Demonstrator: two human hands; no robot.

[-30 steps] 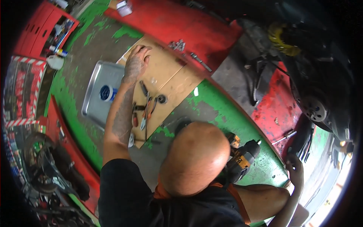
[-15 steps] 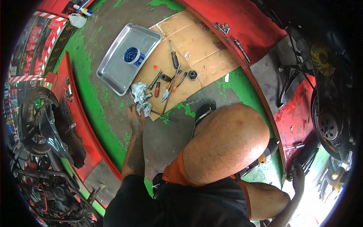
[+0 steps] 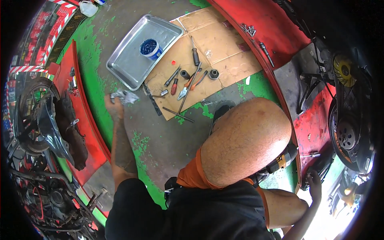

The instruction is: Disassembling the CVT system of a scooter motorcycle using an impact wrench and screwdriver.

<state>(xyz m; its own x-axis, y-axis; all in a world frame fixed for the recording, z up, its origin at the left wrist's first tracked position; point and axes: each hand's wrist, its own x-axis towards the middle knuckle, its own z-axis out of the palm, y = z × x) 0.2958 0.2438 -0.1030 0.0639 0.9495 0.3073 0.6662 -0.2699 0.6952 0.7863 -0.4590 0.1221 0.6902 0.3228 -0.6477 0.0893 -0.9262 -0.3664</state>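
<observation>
My left hand (image 3: 115, 106) is closed on a crumpled pale grey rag (image 3: 127, 97), held out just below the metal tray (image 3: 129, 72). In the tray stands an open tub (image 3: 151, 49) of dark blue grease. My right hand (image 3: 315, 187) is far to the right, fingers curled against a dark part by the red platform; what they hold is hidden. On the cardboard (image 3: 224, 52) lie a T-handle wrench (image 3: 184, 101), pliers (image 3: 185, 93), a red-handled screwdriver (image 3: 174, 87), a longer screwdriver (image 3: 195, 56), a black socket (image 3: 214, 74) and a smaller socket (image 3: 185, 75).
Red platforms (image 3: 276, 24) with raised edges run along both sides. A motorcycle wheel (image 3: 347, 134) stands at right, and stripped motorcycle parts (image 3: 60, 200) at left. A cordless power tool (image 3: 280, 161) sits by my knee. Bolts (image 3: 249, 30) lie on the right platform.
My left hand has lifted the rag off the cardboard's corner and carried it left, uncovering a small socket there. The right hand has stayed about where it was. The view has shifted slightly.
</observation>
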